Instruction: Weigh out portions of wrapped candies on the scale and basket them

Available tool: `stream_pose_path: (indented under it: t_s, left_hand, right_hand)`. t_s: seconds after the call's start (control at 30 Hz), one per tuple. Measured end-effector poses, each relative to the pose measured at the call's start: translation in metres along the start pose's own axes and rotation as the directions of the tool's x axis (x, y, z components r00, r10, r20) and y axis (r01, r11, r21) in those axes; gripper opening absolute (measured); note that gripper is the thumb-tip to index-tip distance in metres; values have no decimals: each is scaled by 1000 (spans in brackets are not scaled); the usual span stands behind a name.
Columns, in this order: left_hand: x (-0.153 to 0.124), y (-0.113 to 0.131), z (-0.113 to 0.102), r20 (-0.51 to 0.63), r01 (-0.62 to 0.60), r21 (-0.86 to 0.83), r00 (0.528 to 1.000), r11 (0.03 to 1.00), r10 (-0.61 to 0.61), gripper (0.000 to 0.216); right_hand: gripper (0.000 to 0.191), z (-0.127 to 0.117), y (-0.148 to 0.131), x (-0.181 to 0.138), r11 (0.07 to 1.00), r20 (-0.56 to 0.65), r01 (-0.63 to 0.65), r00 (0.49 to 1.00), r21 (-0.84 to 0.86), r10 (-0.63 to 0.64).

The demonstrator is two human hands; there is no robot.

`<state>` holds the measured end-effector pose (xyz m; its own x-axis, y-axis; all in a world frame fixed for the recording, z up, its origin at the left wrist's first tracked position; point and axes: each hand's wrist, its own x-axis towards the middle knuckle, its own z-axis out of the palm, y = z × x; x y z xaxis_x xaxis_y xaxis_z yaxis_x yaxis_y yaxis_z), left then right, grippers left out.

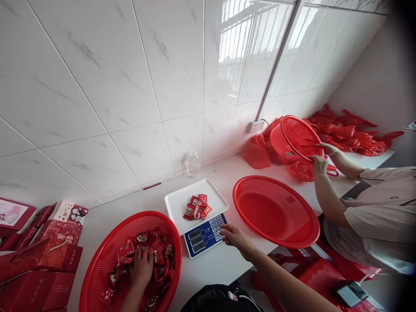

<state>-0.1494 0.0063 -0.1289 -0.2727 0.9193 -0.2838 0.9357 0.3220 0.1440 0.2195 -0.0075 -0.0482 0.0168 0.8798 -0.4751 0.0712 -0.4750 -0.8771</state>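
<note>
My left hand [142,265] is down in a red basket [97,264] of red-wrapped candies [159,253], fingers curled into the pile; what it grips is hidden. My right hand [234,237] hovers by the keypad of a blue-faced scale [204,236], fingers spread, holding nothing. A small heap of red candies [196,207] lies on the scale's white tray [182,201].
An empty red basket [276,212] sits to the right of the scale. Another person at the right holds a tilted red basket [297,136] with both hands [320,162]. Red plastic bags [347,132] are piled behind. Red gift boxes [39,255] are stacked at the left. A phone [351,293] lies at the lower right.
</note>
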Motion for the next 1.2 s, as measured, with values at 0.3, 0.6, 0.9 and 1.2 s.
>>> stream_pose_path:
  t_s: [0.3,0.6,0.9,1.2]
  left_hand:
    - [-1,-8,6,34,-23,-47,999,999,25,50]
    - [-24,31,-17,-376,-264,-215,911,940,170,51]
    - [-20,147,-57,-253,-580,-262,813,771,525,36]
    - [15,185,-59,-35,-571,-169,818,804,574,60]
  right_hand:
    - [36,35,-48,54,365,324,463,866,-808,-382]
    - [32,41,-52,85,269,304,401,890,-876,-339]
    - [32,26,-51,91,323,301,457,851,-829,-431]
    - [31,-83,-50,55,559,-173,239,793,-794,-585]
